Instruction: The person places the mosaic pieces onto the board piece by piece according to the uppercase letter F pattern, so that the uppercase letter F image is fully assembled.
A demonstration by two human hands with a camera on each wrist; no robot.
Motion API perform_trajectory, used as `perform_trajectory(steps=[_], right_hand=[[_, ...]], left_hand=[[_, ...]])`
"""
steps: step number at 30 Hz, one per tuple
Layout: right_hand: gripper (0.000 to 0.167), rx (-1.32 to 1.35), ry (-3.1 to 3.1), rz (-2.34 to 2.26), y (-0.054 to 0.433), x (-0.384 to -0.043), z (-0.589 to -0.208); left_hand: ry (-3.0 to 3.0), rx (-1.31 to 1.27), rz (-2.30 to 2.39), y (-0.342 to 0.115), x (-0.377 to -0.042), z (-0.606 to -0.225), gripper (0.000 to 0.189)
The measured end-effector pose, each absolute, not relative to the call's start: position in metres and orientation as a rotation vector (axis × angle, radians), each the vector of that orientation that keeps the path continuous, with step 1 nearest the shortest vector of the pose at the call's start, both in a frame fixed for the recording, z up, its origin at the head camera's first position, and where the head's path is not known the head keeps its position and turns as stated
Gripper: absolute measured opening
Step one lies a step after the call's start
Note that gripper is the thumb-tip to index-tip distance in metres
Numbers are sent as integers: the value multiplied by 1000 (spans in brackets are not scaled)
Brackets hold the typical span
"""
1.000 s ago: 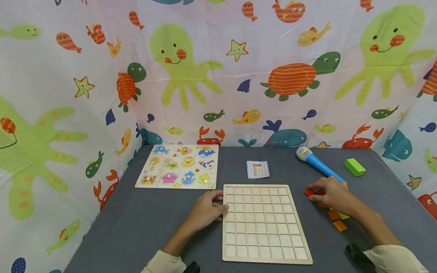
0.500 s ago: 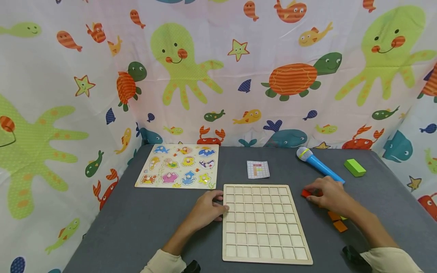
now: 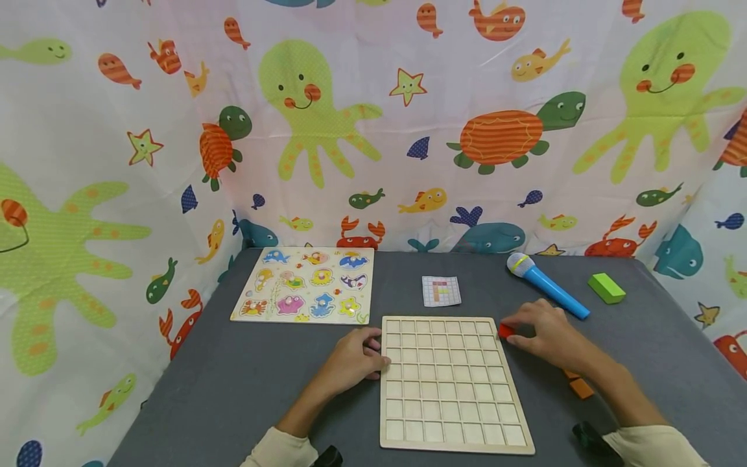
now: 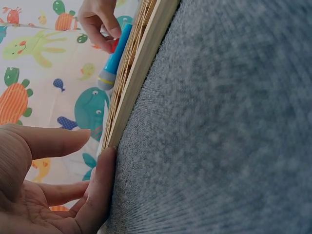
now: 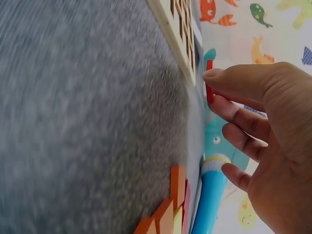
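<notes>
My right hand (image 3: 548, 334) pinches a small red square tile (image 3: 506, 331) between thumb and fingertips, just off the right edge of a wooden grid board (image 3: 455, 449). Seen from the right wrist, the thin red tile (image 5: 209, 82) is held edge-on and the other fingers are loosely bent. My left hand (image 3: 350, 357) lies at the board's left edge. In the left wrist view one fingertip (image 4: 106, 158) touches the board's side (image 4: 131, 90), while the thumb stands apart from it. The board's cells hold no tiles.
Orange tiles (image 3: 581, 388) lie under the right forearm; the right wrist view also shows a yellow tile (image 5: 178, 220) there. Behind are a picture card (image 3: 441, 291), a blue toy microphone (image 3: 554, 290), a green block (image 3: 606, 287) and a sea-animal peg puzzle (image 3: 303, 285).
My right hand has picked the red tile out of the loose tiles and moved left with it toward the board's edge. The left hand and the board have stayed nearly still.
</notes>
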State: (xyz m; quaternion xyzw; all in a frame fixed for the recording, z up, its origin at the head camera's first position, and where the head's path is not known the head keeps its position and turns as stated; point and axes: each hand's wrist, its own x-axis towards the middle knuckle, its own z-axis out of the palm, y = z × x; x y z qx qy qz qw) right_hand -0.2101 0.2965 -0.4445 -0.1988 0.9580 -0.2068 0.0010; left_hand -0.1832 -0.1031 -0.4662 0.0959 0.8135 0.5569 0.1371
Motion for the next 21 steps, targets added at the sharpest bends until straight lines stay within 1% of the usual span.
perform_trajectory(steps=[11,21], right_hand=[[29,-718,2960,-714,272,-212,-440],[25,-733,2912,-797,250,-214,-439]], left_hand=[[2358,283,1627,-103,-184,-469,64],[2364,306,1628,-106,-185,-471,65]])
